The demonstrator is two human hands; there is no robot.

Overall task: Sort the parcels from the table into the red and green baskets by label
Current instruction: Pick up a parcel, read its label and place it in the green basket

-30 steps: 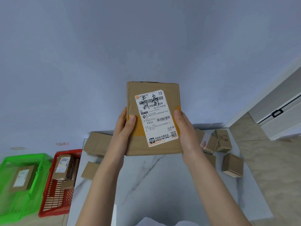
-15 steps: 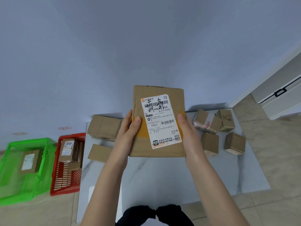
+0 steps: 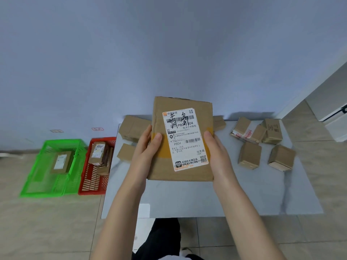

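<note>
spanning between both hands' grip, flat parcel (image 3: 183,139) faces label-up.

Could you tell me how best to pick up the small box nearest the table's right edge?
Probably pinch the small box across its two opposite side faces, coming from above: it stands clear of the neighbouring box, so both sides look free.
</note>
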